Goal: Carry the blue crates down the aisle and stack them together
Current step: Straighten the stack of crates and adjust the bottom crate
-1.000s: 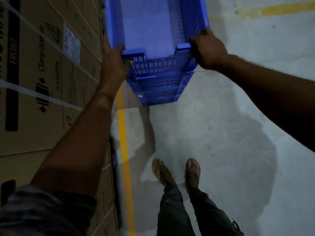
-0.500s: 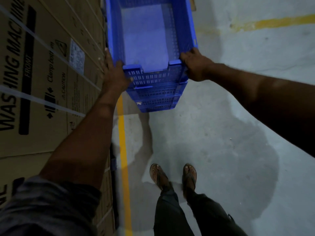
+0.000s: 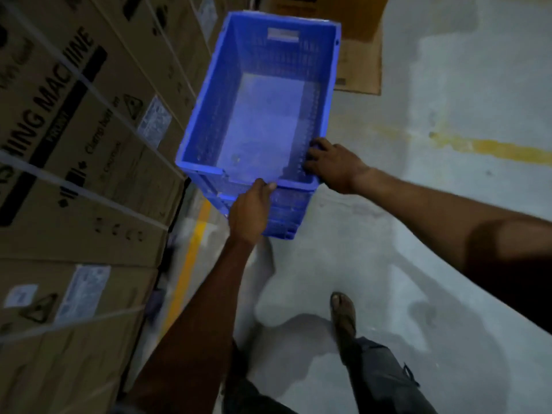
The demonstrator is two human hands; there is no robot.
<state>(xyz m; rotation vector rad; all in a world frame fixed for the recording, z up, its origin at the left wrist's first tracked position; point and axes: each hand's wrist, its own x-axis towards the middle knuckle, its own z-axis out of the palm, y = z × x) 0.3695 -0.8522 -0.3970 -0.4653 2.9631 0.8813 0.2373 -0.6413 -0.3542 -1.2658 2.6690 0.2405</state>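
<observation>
A stack of nested blue crates [image 3: 263, 115] stands on the concrete floor ahead of me, the top one empty with perforated walls. My left hand [image 3: 249, 215] grips the near rim of the top blue crate at its handle notch. My right hand [image 3: 331, 165] holds the near right corner of the same rim, fingers curled inside the wall. The lower crates show only as blue edges under the near end.
Tall cardboard washing-machine boxes [image 3: 74, 162] line the left side close to the crates. A yellow floor line [image 3: 186, 270] runs along them; another yellow line [image 3: 493, 150] crosses at right. A flattened cardboard sheet [image 3: 358, 55] lies behind the crates. My sandalled foot [image 3: 343, 315] stands on open floor.
The crates have dropped lower and further from me. My left hand shifted from the left corner to the middle of the near rim. My view swung right and one foot has stepped.
</observation>
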